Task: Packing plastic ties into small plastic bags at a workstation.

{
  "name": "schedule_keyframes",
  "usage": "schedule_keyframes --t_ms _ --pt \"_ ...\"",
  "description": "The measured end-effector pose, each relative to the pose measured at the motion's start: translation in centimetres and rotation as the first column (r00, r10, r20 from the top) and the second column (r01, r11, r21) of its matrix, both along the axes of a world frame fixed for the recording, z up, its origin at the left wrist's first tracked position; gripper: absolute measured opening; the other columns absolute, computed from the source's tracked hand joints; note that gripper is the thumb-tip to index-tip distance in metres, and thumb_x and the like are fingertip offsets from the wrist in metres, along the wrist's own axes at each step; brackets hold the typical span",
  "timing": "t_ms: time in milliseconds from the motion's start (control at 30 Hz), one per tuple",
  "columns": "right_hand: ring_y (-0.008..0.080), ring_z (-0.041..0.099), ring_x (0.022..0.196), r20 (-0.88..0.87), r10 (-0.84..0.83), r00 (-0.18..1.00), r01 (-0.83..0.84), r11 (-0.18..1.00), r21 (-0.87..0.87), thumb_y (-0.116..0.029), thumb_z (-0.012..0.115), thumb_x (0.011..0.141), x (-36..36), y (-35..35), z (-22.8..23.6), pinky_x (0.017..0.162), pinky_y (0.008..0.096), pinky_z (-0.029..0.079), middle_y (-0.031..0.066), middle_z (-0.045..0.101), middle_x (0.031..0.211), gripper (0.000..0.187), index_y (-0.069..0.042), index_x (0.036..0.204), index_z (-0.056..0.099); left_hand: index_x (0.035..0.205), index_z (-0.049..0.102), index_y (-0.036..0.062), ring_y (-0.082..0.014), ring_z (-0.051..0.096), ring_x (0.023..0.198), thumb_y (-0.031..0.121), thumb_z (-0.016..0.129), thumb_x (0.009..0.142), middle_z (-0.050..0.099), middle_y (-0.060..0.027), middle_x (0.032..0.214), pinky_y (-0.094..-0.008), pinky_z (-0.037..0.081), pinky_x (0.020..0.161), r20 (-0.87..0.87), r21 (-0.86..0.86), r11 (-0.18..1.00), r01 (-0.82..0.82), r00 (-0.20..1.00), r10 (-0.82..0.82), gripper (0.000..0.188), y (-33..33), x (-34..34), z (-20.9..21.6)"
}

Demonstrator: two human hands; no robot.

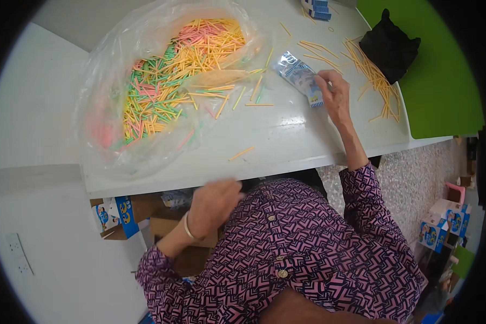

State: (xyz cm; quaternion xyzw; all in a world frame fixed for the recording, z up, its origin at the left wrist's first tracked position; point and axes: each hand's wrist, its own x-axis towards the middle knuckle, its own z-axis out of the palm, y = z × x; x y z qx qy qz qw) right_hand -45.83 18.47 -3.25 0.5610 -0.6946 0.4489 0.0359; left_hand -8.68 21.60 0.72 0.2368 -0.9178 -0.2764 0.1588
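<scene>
On the right half of the white table, my right hand has its thumb and fingers closed at the edge of a small clear packet with blue-and-white print. My left hand, with a bangle at the wrist, is below the table's front edge. Motion smears its fingers, and I see nothing in it. A large clear plastic bag lies opened at the left, full of short thin sticks in yellow, green and pink. Several loose sticks are spread between the bag and the packet. One orange stick lies near the front edge.
A black cloth or bag sits at the far right beside a green panel, with yellow sticks scattered by it. Blue-striped packets lie at the back. Cardboard boxes stand under the table, and blue-and-white boxes at right.
</scene>
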Motion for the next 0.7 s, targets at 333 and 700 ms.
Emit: schedule_keyframes --t_ms 333,700 --pt "0.0050 0.050 0.076 0.706 0.375 0.601 -0.510 0.860 -0.023 -0.010 0.061 0.087 4.4 1.4 2.2 0.070 0.0191 0.041 -0.0004 0.057 0.085 0.013 0.000 0.095 0.058 0.111 0.051 -0.0024 -0.0217 0.061 0.089 0.011 0.070 0.078 0.063 -0.0147 0.098 -0.0304 0.048 0.078 -0.392 0.128 0.958 -0.258 0.874 0.287 0.041 -9.8 -14.3 0.0" --pt "0.0081 0.044 0.062 0.559 0.268 0.785 -0.451 0.866 0.218 -0.012 0.062 0.084 3.3 1.0 0.8 0.055 0.0254 0.037 0.0011 0.056 0.066 0.016 0.003 0.089 0.062 0.104 0.056 0.0036 -0.0283 0.059 0.074 0.017 0.071 0.072 0.063 -0.0106 0.079 -0.0365 0.046 0.069 -0.098 -0.002 0.916 -0.402 0.911 0.400 0.037 -10.5 -10.4 -2.7"
